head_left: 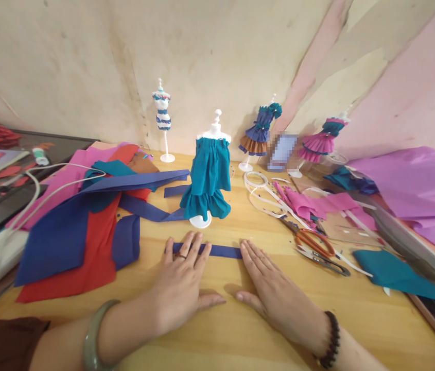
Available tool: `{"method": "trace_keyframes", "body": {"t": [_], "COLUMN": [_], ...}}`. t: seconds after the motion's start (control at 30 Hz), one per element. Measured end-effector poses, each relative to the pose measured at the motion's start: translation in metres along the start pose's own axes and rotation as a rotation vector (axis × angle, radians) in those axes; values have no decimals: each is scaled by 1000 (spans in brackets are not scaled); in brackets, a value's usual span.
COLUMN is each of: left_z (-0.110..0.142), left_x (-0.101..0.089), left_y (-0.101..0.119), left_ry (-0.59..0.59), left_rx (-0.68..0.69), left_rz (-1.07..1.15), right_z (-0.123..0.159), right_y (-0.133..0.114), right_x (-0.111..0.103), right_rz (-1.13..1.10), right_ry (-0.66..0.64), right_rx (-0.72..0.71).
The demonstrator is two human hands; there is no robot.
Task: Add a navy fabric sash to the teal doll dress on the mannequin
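A narrow navy-blue fabric strip [225,251] lies flat across the wooden table in front of me. The spread fingers of my left hand [184,278] rest on its left part, covering some of it. On its right end lie the fingertips of my right hand [269,281], stretched out flat with the thumb apart. Just beyond the strip stands a small white mannequin [216,131] wearing a teal ruffled dress [212,165]. Both palms face down, and neither hand grips anything.
Blue fabric [58,237] and red fabric [72,278] are piled at left beside a white cable [35,178]. Orange-handled scissors [313,242] and thread snips [325,262] lie at right, near teal cloth [398,270]. Several dressed mannequins, one in blue and brown [258,129], stand along the wall.
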State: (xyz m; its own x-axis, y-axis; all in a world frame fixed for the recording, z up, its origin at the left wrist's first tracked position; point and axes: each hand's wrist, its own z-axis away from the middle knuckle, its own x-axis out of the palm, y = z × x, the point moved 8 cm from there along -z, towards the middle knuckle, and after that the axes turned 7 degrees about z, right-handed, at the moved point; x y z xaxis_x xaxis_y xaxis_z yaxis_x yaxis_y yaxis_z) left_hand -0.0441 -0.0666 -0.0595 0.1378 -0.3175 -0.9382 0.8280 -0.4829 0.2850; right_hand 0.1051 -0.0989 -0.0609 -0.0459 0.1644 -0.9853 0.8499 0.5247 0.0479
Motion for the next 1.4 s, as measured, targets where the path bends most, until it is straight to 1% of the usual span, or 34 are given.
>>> {"method": "trace_keyframes", "body": {"t": [0.1, 0.2, 0.3, 0.4, 0.43, 0.5, 0.6, 0.7, 0.8, 0.97, 1.17, 1.27, 1.4], "left_z": [0, 0, 0, 0, 0, 0, 0, 0, 0, 1, 1, 1, 3], "left_x": [0, -1, -1, -1, -2, -3, -3, -3, -3, -4, -4, -2, -3], "left_y": [-1, -2, -3, -3, -3, -1, 1, 2, 2, 1, 0, -2, -4], "left_ry": [-5, 3, -7, -8, -1, 20, 36, 30, 36, 53, 52, 23, 11], "left_rx": [-2, 7, 4, 9, 19, 42, 56, 63, 69, 76, 74, 22, -34], "left_rz": [-5, -9, -11, -15, -16, -21, -32, -26, -18, -16, -23, -34, -51], "right_z": [1, 1, -1, -7, -9, -15, -20, -21, -20, -20, -20, -20, -18], "right_y": [6, 25, 52, 65, 65, 60, 50, 47, 48, 49, 53, 57, 62], "right_x": [2, 3, -6, -20, -23, -24, -18, -9, -7, -14, -9, -7, -10], "right_rz": [16, 60, 97, 16, -40, -161, -295, -365, -395, -499, -501, -492, -463], "right_ry": [-21, -28, 24, 114, 136, 137, 73, -5, -61, -32, -49, -65, -89], "right_rx": [10, 105, 232, 254, 238, 189, 153, 207, 250, 264, 300, 317, 318]}}
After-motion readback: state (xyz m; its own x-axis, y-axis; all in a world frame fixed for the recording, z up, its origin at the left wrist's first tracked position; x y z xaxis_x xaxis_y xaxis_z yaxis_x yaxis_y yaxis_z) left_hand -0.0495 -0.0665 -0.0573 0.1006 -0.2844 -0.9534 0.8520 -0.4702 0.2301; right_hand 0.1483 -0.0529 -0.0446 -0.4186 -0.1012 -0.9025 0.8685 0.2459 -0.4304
